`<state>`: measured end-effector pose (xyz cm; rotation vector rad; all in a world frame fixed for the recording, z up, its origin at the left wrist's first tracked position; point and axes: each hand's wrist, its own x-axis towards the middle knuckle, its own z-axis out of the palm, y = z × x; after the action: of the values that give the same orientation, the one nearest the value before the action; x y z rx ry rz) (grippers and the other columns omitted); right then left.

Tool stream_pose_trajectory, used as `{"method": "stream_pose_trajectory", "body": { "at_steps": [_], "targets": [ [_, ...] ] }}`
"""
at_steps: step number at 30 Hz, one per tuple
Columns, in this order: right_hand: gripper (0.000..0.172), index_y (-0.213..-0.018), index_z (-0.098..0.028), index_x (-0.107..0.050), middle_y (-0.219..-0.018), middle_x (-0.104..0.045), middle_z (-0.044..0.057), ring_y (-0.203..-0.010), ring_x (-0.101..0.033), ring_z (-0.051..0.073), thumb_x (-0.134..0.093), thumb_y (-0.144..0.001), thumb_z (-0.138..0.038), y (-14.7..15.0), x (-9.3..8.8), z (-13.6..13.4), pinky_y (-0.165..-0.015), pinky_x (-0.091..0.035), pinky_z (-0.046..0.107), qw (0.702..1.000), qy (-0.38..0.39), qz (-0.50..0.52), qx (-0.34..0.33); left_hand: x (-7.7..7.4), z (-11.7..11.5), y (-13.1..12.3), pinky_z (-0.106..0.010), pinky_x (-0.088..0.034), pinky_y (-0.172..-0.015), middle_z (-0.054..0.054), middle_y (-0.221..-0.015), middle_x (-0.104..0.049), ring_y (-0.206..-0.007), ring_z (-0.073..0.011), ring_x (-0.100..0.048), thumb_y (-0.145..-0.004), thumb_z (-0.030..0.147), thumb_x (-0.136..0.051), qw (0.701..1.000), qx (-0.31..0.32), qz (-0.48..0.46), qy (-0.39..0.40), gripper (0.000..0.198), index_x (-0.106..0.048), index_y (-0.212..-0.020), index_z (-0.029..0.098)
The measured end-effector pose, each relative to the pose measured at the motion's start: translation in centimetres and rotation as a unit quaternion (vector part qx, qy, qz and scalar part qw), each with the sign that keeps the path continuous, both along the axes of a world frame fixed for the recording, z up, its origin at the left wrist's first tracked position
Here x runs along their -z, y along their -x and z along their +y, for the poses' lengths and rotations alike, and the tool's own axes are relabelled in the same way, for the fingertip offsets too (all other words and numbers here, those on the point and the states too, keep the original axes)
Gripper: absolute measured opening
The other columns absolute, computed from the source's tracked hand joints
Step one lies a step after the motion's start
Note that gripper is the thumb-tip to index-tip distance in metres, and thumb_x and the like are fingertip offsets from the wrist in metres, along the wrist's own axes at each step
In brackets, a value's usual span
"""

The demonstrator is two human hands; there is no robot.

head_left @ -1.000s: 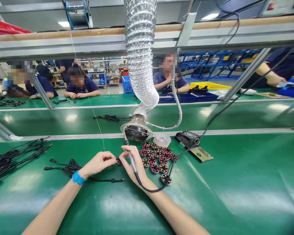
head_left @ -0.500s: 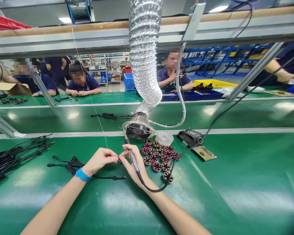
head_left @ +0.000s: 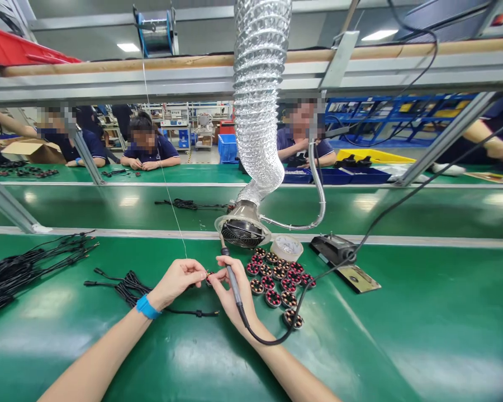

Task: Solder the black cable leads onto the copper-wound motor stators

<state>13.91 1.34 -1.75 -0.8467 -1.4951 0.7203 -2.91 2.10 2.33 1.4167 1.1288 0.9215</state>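
My left hand, with a blue band at the wrist, is closed in a pinch beside a small motor stator; what lies between its fingertips is too small to make out. My right hand touches the stator with thumb and finger, which partly hide it. That hand also holds a soldering iron, its tip pointing up and away toward the fume hood. A thin strand of solder wire hangs down behind my left hand. Several stators with copper and red windings lie right of my right hand.
A fume extractor hood hangs low above the hands. A tape roll and a soldering iron stand lie behind the stators. Black cables lie at left, with a larger bundle beyond. Several people sit across the bench.
The view has shifted, so the scene sits lower and slightly to the right. My fingers have moved slightly around the stator, which shows more now. The soldering iron stays in my right hand.
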Motion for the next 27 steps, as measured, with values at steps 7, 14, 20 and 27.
{"method": "stream_pose_trajectory", "body": {
  "at_steps": [7,14,20,27],
  "targets": [
    [0.037,-0.118,-0.027,-0.056,-0.099,-0.056,0.004,-0.088,-0.064,0.019,-0.068,-0.084,-0.016,-0.1,-1.1,-0.7,-0.085,-0.055,0.036,0.992,-0.088,-0.091,0.027,0.7,-0.2,-0.2,-0.022,-0.036,-0.055,0.003,-0.053,-0.056,-0.052,-0.0102,-0.050,-0.065,0.019,-0.061,0.996,0.081,0.009,0.034,0.006,-0.063,-0.066,0.014],
    [0.033,-0.118,-0.027,-0.055,-0.090,-0.060,0.002,-0.085,-0.066,0.018,-0.056,-0.089,-0.011,0.1,-0.8,-1.0,-0.083,-0.055,0.034,0.990,-0.091,-0.102,-0.014,0.5,-0.7,-0.2,-0.022,-0.038,-0.055,0.003,-0.055,-0.057,-0.053,-0.0102,-0.051,-0.066,0.015,-0.057,0.987,0.146,0.061,0.037,0.009,-0.065,-0.068,0.013],
    [0.031,-0.115,-0.025,-0.055,-0.103,-0.061,0.004,-0.080,-0.068,0.017,-0.064,-0.086,-0.017,0.0,-0.3,-0.3,-0.091,-0.052,0.038,0.999,0.000,-0.016,-0.028,0.0,-0.2,0.8,-0.024,-0.043,-0.065,0.000,-0.066,-0.064,-0.061,-0.0119,-0.056,-0.074,0.027,-0.069,0.990,0.131,0.050,0.027,0.015,-0.069,-0.073,0.013],
    [0.035,-0.115,-0.023,-0.054,-0.111,-0.059,0.006,-0.073,-0.069,0.014,-0.070,-0.083,-0.025,-0.3,0.0,0.0,-0.083,-0.056,0.034,0.993,0.063,0.048,-0.087,0.4,0.2,1.3,-0.025,-0.043,-0.066,0.000,-0.064,-0.063,-0.061,-0.0114,-0.055,-0.076,0.045,-0.074,0.988,0.142,0.024,0.050,0.033,-0.068,-0.076,0.012]
  ]
}}
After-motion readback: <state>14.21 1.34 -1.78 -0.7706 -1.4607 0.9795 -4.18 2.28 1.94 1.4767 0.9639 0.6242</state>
